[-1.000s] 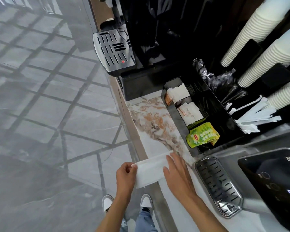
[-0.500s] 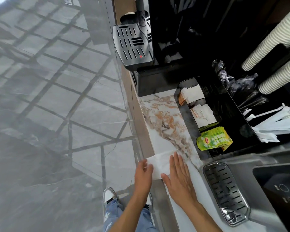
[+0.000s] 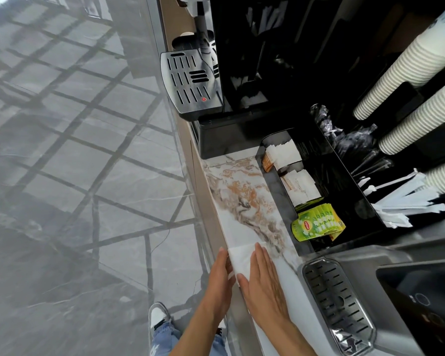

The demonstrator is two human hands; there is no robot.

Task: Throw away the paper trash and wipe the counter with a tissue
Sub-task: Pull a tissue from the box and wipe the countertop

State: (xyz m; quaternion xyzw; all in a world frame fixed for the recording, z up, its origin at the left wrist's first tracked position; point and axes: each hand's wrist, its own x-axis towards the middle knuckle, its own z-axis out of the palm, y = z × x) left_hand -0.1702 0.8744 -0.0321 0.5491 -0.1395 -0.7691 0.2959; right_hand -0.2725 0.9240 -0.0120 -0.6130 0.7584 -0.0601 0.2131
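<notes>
Both hands lie flat, fingers straight, gripping nothing: left hand (image 3: 219, 277) at the counter (image 3: 244, 199) edge, right hand (image 3: 263, 281) pressing the tissue (image 3: 242, 256), which lies between them.

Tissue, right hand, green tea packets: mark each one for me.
tissue (image 3: 242, 255), head view, on the flat white middle.
right hand (image 3: 265, 283), head view, on the back of the hand.
green tea packets (image 3: 316, 224), head view, on the front packet's face.

The right hand (image 3: 263, 283) is covering part of the tissue (image 3: 242, 258), and the left hand (image 3: 220, 283) is hiding its near edge. The cup stacks (image 3: 411, 70) are running off the right border. Print on the white sachets (image 3: 299, 187) is staying too small to read.
</notes>
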